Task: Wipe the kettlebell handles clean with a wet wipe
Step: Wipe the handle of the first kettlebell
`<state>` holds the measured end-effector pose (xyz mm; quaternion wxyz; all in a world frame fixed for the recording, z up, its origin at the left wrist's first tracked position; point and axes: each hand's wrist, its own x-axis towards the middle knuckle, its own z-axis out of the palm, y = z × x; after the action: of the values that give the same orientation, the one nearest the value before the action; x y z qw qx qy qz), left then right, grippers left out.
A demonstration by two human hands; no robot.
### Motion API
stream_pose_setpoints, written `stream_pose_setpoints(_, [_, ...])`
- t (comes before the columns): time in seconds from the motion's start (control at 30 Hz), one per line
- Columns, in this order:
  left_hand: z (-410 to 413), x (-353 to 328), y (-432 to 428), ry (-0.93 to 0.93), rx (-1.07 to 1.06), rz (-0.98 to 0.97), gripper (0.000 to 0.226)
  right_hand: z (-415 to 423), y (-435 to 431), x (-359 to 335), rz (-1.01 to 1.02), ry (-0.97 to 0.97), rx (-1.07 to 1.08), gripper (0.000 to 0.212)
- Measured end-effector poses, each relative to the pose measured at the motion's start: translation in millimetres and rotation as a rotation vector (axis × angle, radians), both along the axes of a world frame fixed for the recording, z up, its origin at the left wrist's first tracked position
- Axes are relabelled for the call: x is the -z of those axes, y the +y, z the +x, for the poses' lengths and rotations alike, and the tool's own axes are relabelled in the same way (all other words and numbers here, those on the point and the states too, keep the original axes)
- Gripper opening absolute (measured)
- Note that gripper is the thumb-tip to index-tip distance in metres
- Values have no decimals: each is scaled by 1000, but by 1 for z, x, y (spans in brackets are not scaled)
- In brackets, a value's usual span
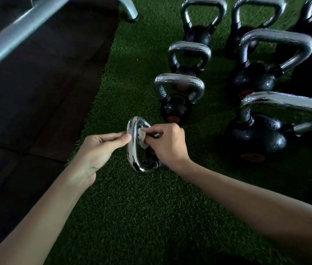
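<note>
Wiping is under way on the nearest kettlebell handle (132, 144): the left hand (101, 148) pinches its rim steady while the right hand (167, 144), clamped on the wet wipe (141, 136), rubs inside the loop. Next, work round the remaining chrome.

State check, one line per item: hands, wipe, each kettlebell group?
Left hand: fingertips pinching the nearest kettlebell handle, steadying it.
Right hand: grip shut on the wet wipe, pressing it to the handle's inner side.
Wet wipe: crumpled, against the chrome.
Nearest kettlebell: tipped, handle loop facing the camera, body mostly hidden.
Other kettlebells: upright on the green turf, untouched, handles speckled.
</note>
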<state>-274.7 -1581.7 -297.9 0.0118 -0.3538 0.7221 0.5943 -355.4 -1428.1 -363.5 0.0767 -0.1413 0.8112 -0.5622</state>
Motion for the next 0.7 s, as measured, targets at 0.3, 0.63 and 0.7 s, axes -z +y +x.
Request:
stream_pose_setpoints(0.3, [-5,0,0,26,51,-17,28,-1,-14,17,135,111,101,12])
stream_pose_setpoints(0.63, [-10,9,-7,28,110,-55,21,-7,-3,6,94,145,105,8])
stream_pose_setpoints(0.7, [-13,8,-9,13,127,-98,23,-11,1,2,113,156,58,12])
